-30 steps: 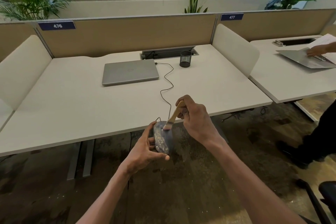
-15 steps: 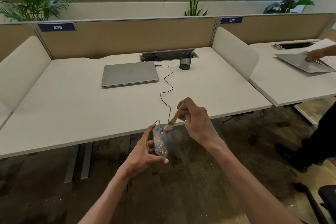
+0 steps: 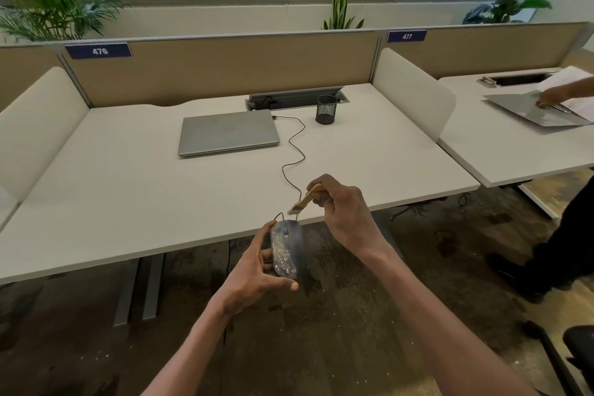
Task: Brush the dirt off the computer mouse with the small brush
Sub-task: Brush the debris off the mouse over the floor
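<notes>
Left hand (image 3: 254,276) grips mouse (image 3: 287,248) off white desk's (image 3: 128,186) edge, over dark floor (image 3: 337,331).

The mouse (image 3: 291,246) is dark grey, speckled with pale yellowish flecks along its left side. The brush (image 3: 307,199) has a tan wooden handle. The desk (image 3: 128,177) is white, the laptop (image 3: 228,132) silver, the mesh cup (image 3: 326,109) black.
</notes>
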A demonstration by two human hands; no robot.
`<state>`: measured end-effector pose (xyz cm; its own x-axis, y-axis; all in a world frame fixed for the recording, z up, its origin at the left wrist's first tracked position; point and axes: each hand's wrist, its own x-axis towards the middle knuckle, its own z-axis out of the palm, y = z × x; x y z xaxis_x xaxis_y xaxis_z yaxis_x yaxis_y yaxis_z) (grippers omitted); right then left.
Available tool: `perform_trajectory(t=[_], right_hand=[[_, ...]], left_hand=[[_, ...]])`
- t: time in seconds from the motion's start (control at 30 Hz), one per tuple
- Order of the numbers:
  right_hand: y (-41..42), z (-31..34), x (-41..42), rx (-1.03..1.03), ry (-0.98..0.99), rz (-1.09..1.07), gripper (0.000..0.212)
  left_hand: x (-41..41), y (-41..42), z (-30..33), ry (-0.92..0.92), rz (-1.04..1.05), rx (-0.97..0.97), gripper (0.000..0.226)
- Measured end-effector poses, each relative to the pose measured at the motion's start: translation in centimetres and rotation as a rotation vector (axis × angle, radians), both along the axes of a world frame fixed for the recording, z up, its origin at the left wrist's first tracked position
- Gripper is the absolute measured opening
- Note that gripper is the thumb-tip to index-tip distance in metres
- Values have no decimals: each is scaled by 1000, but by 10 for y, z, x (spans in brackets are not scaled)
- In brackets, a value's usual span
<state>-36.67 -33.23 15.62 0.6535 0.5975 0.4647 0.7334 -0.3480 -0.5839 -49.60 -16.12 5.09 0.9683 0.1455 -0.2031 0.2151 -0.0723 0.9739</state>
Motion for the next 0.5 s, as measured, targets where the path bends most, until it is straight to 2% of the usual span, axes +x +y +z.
perform_trajectory(t=[0.23,0.5], right_hand=[[-12,2,-7,-38,71,34,31],[-18,1,-11,17,131,6,32]], left_hand=[[-2,-1,1,11,39,-25,144],[-2,-3,3,19,41,-19,146]])
